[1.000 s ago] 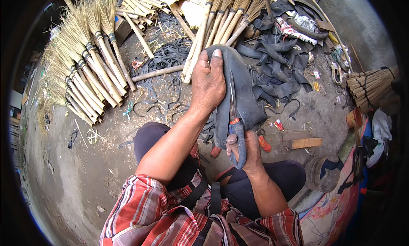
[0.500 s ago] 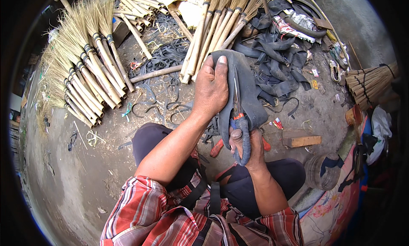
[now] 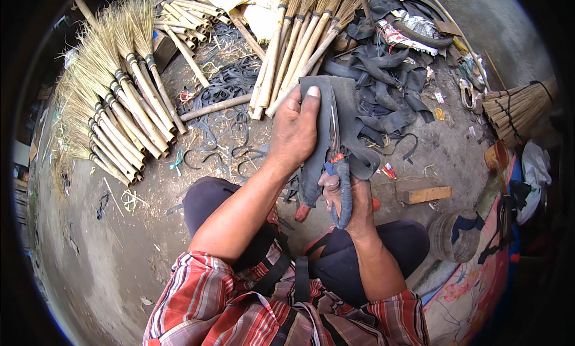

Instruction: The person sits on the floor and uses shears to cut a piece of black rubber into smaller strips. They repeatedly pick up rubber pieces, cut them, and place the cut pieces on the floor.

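My left hand (image 3: 295,126) grips the left edge of a dark grey rubber sheet (image 3: 348,115), thumb lying on top. In my right hand (image 3: 357,205) is a pair of scissors (image 3: 335,127) with wrapped, padded handle loops. Their blades point away from me and lie along the sheet, which they are cutting lengthwise. A narrower flap of rubber hangs left of the blades, and the wider part folds down on the right. The fingers of my right hand are partly hidden by the handle. Below the sheet, something red (image 3: 302,212) shows on the ground.
Grass brooms (image 3: 123,115) with bamboo handles lie in a row at left; more brooms (image 3: 299,52) lie ahead. Thin rubber strips (image 3: 230,82) and a heap of rubber pieces (image 3: 383,94) cover the ground beyond my hands. A wooden block (image 3: 425,194) and a round container (image 3: 452,235) are at right.
The scissor blades look more open than before. The rubber sheet has shifted slightly, its left flap hanging lower, and both hands have moved a little.
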Demonstrator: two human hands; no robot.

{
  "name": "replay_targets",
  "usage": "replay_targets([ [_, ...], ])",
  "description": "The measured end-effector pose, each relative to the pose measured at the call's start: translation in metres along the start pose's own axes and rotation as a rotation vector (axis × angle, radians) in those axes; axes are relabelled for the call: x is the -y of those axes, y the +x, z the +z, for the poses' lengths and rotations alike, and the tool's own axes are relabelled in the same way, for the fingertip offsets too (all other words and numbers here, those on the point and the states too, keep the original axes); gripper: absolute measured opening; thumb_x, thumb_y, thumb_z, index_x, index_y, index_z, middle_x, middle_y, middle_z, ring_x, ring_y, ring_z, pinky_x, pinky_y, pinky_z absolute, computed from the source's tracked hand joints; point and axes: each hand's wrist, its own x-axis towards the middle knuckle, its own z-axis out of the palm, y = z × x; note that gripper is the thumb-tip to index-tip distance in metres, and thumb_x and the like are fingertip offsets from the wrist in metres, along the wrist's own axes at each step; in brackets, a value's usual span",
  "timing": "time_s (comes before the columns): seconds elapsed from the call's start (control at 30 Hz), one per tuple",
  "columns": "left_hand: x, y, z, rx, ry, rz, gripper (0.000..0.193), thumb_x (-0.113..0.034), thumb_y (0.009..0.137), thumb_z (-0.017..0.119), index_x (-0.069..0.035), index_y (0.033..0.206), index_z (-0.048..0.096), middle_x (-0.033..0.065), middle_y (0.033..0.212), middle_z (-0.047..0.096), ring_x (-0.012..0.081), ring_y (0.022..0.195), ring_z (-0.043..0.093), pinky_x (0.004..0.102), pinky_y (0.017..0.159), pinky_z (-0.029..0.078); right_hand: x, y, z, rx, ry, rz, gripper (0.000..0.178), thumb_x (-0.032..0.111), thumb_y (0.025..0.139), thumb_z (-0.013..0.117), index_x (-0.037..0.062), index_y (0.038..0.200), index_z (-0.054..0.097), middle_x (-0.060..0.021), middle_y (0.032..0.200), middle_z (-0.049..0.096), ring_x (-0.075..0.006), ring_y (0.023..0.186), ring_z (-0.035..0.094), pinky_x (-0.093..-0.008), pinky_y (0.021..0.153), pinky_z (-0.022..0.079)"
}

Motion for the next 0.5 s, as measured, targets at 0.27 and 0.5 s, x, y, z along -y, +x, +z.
replay_targets([
  [0.27,-0.013,0.027,-0.025,-0.262,0.074,-0.054,0.045,-0.038,0.11,0.055,0.003,0.126,0.065,0.0062,0.101,0.071,0.0112,0.084,0.063,0.0291,0.077,0.053,-0.001,0.002,0.009,0.134,-0.073,0.203,0.026,0.026,0.095,0.081,0.0044,0.097,0.067,0.0033,0.079,0.06,-0.0037,0.063,0.051,-0.0211,0.056,0.041],
  [0.5,-0.004,0.022,-0.015,-0.131,0.009,0.207,0.029,-0.025,0.112,0.055,0.001,0.122,0.063,0.0035,0.1,0.071,0.0057,0.083,0.062,0.0236,0.073,0.052,-0.006,0.004,0.012,0.157,0.184,0.055,0.032,0.031,0.099,0.076,0.0037,0.111,0.063,0.0035,0.076,0.057,-0.0045,0.059,0.052,-0.0228,0.054,0.043],
])
